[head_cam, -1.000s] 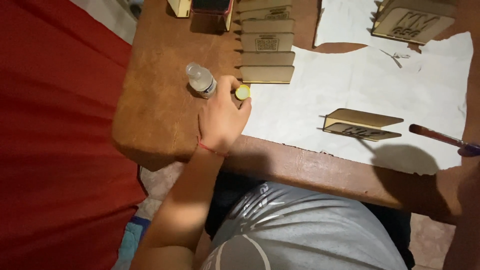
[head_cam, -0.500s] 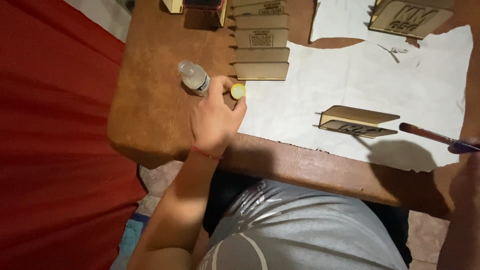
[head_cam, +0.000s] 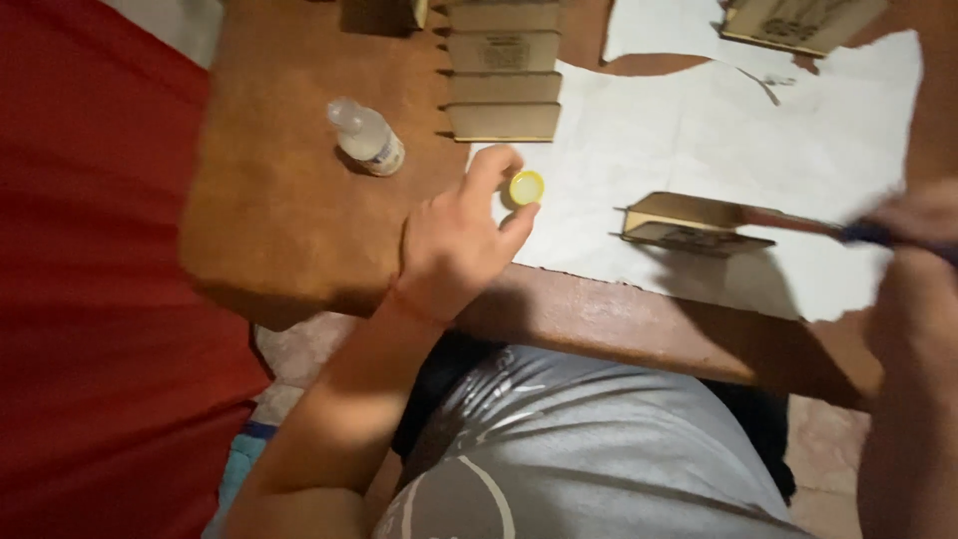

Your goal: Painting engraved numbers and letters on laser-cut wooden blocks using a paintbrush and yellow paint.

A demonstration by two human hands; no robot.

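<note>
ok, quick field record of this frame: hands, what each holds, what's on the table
left hand: fingers around a small yellow cap at the edge of the white paper
right hand: blurred, holds a brush over a wooden piece
bottle: clear, capless, lying on the brown table, apart from both hands
wooden panels: row at the far edge
view: head camera only

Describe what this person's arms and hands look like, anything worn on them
Both forearms are bare, with no sleeves reaching them and no gloves. The left hand has a thin red band around its wrist. The right hand is motion-blurred at the frame edge, so any ring or band there cannot be made out. No watch shows on either arm.
</note>
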